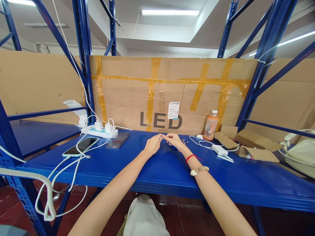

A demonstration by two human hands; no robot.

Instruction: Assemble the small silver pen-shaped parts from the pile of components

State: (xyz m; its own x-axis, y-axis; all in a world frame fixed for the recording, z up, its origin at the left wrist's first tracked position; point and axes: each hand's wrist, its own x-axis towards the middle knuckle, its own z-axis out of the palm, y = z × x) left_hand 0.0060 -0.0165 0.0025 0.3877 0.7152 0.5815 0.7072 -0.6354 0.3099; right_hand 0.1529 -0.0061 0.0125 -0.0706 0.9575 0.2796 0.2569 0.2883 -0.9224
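Just above the blue shelf top [118,170], my left hand [153,144] and my right hand [173,140] meet fingertip to fingertip. The fingers of both are pinched together around something too small to make out. Beneath and beside my right hand lies a small cluster of shiny bits [184,141], partly hidden by the hand, so their kind cannot be told. A red string bracelet [193,158] and a pale scrunchie-like band [199,170] circle my right wrist and forearm.
On the left are a phone [80,147], a white power strip [99,131] with plugs, and loose white cables. To the right stand an orange drink bottle [211,126], a white adapter [219,150] and an opened cardboard box [256,144]. A taped cardboard panel [128,98] closes the back.
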